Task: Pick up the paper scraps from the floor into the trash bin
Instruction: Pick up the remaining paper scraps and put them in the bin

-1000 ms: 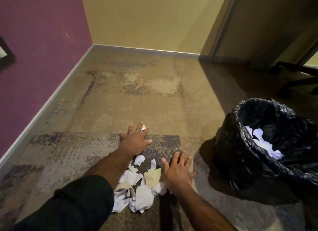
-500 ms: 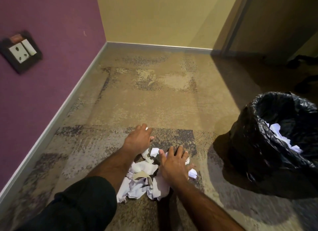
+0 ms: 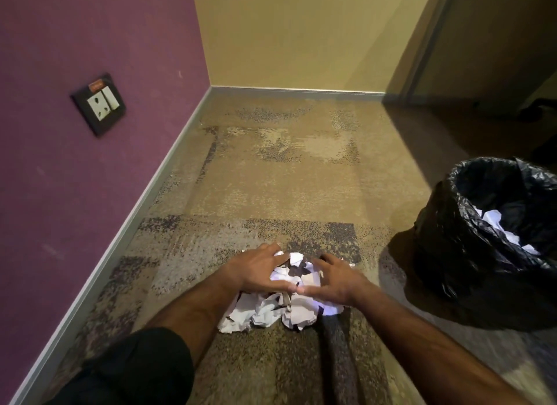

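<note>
**Both hands cupping the scrap pile, lower centre**

The left hand [image 3: 259, 270] and right hand [image 3: 334, 281] are lying on either side of a heap of paper scraps [image 3: 271, 308] on the carpet [image 3: 271, 193], low in the middle of the frame. Fingers of each hand are spread and curving inward over the heap; thumbs are almost meeting across its top. Neither hand is clamping any scrap clear of the floor. Most scraps are spilling out below the palms. The trash bin [image 3: 452, 253], lined in black plastic, is standing at the right edge, near the pile, apart from it. White paper is showing inside. A wall socket [image 3: 99, 104] is sitting upper left.
</note>
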The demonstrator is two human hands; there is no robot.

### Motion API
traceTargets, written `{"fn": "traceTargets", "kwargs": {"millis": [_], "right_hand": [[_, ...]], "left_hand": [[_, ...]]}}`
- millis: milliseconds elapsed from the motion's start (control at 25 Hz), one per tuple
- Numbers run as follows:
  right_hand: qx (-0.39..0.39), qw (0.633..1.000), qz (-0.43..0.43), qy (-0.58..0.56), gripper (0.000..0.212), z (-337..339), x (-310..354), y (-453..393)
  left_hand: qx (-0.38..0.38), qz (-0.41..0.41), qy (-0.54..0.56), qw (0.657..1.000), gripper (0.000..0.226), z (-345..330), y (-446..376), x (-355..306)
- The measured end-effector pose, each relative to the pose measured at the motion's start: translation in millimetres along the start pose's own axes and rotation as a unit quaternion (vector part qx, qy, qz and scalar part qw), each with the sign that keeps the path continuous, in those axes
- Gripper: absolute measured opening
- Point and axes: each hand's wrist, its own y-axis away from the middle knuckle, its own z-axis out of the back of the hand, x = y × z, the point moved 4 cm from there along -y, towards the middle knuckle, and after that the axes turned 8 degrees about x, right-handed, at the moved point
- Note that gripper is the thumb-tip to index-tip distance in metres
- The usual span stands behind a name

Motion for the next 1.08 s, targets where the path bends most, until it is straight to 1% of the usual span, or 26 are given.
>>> {"fn": "traceTargets", "kwargs": {"millis": [80, 120, 200, 280, 320, 400, 600, 680, 800, 880, 960, 1080], "right_hand": [[0.039, 0.997, -0.001, 0.060, 0.136, -3, -10, 6], [0.048, 0.996, -0.005, 0.076, 0.139, -8, -12, 9], [0.044, 0.995, -0.018, 0.085, 0.146, -17, -11, 13], [0.016, 0.998, -0.024, 0.058, 0.145, -25, -1, 14], [0.005, 0.999, -0.020, 0.034, 0.142, -28, 6, 14], [-0.009, 1.000, 0.001, -0.018, 0.131, -31, 19, 12], [-0.058, 0.991, 0.039, -0.115, 0.087, -23, 34, 12], [-0.081, 0.986, 0.051, -0.140, 0.074, -16, 36, 17], [-0.113, 0.981, 0.054, -0.147, 0.064, -2, 35, 24], [-0.123, 0.981, 0.059, -0.139, 0.062, 9, 34, 30], [-0.137, 0.981, 0.060, -0.123, 0.060, 24, 33, 39], [-0.172, 0.979, 0.054, -0.099, 0.051, 56, 28, 58]], "left_hand": [[0.027, -0.007, -0.039, 0.999, 0.126, -3, 5, -1], [0.028, -0.016, -0.056, 0.998, 0.128, -4, 6, -5], [0.022, -0.036, -0.080, 0.996, 0.125, -5, 6, -17], [0.020, -0.033, -0.066, 0.997, 0.119, -8, 4, -28], [0.016, -0.030, -0.049, 0.998, 0.112, -9, 5, -33], [-0.004, -0.024, 0.002, 1.000, 0.093, -9, 6, -41], [-0.057, -0.025, 0.102, 0.993, 0.052, -1, 16, -47], [-0.079, -0.021, 0.148, 0.986, 0.039, 6, 20, -49], [-0.114, -0.025, 0.180, 0.977, 0.030, 22, 25, -57], [-0.124, -0.025, 0.191, 0.973, 0.026, 33, 28, -63], [-0.145, -0.029, 0.188, 0.971, 0.021, 49, 31, -70], [-0.192, -0.035, 0.184, 0.963, 0.015, 79, 39, -90]]}}
